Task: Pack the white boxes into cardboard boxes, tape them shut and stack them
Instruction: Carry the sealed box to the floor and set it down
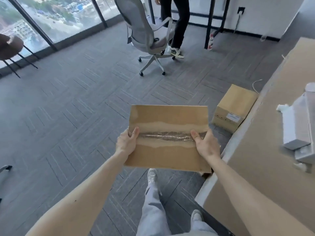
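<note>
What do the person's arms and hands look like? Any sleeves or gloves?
Both arms are bare as far as the view shows, with no sleeves visible. The left hand and right hand wear no gloves, and no rings, watch or bracelets show.

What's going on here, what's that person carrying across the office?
A person holds a taped cardboard box in the air, left hand and right hand gripping opposite ends of its tape seam. Another sealed box sits on the carpet beside a cardboard-covered table holding white boxes.
</note>
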A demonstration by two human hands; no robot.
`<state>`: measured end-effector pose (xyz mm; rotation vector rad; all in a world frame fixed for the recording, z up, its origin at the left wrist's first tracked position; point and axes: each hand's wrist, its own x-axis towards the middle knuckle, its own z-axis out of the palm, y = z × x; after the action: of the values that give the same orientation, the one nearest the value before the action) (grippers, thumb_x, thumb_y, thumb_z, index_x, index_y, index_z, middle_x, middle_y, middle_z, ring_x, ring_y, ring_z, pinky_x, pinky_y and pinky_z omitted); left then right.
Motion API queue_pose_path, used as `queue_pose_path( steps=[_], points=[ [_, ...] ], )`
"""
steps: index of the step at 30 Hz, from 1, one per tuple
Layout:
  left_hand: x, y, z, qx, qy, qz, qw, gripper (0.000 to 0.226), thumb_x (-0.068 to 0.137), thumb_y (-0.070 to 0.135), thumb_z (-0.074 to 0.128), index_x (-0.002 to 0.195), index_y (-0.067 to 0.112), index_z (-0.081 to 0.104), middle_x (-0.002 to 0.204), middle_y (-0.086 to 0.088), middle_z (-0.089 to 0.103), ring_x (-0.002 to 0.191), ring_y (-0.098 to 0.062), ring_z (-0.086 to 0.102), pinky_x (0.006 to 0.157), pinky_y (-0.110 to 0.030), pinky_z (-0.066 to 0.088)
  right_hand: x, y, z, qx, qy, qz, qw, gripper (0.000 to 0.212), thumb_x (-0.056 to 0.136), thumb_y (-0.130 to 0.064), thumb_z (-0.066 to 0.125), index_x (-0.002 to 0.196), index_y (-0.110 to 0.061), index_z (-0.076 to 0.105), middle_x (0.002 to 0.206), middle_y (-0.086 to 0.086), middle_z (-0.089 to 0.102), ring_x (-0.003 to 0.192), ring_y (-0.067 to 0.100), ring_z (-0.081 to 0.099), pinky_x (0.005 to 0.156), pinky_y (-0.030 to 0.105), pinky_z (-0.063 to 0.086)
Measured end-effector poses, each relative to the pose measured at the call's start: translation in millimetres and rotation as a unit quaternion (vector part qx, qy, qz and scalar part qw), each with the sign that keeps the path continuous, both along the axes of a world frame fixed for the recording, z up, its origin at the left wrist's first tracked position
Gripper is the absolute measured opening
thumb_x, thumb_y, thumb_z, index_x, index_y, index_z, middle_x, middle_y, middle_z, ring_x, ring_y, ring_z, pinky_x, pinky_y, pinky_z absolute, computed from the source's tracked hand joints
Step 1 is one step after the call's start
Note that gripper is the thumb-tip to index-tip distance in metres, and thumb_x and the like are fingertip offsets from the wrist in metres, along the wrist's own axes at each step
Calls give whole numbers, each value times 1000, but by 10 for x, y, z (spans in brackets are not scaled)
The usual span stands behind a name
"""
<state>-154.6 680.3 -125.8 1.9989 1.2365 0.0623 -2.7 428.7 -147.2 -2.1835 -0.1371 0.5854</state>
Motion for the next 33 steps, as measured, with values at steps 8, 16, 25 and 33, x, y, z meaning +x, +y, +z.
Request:
queue_pose_path(
  steps=[8, 16, 25, 33],
  points=[
    [1334, 710, -852, -82, 60, -136, 985, 48, 97, 61, 45, 118, 24, 65, 104, 1, 69, 103, -27, 62, 96, -50, 50, 487, 381, -688, -102, 49, -140, 984, 72, 92, -64, 45, 128, -1, 42, 116, 18, 61, 101, 35, 58, 72, 36, 39],
    [2131, 847, -1749, -135, 114, -241, 954, 43, 98, 57, 48, 115, 20, 64, 104, 0, 69, 100, -24, 63, 86, -40, 50, 588, 477, -1419, -150, 121, -260, 946, 69, 92, -62, 47, 128, -3, 40, 120, 19, 61, 109, 39, 58, 86, 42, 45],
    [2466, 620, -3009, -160, 145, -258, 942, 43, 98, 55, 49, 115, 18, 62, 105, 0, 66, 99, -23, 62, 82, -36, 46, 805, 270, -2605, -143, 174, -308, 924, 73, 90, -61, 52, 133, -3, 38, 128, 21, 56, 119, 40, 54, 92, 43, 44],
    [2748, 547, -3958, -154, 140, -271, 940, 45, 98, 56, 49, 117, 18, 63, 108, -1, 67, 102, -24, 62, 87, -39, 49, 1043, 166, -3526, -175, 162, -297, 925, 64, 92, -56, 54, 121, 0, 46, 124, 22, 59, 117, 40, 54, 89, 44, 44]
  ],
)
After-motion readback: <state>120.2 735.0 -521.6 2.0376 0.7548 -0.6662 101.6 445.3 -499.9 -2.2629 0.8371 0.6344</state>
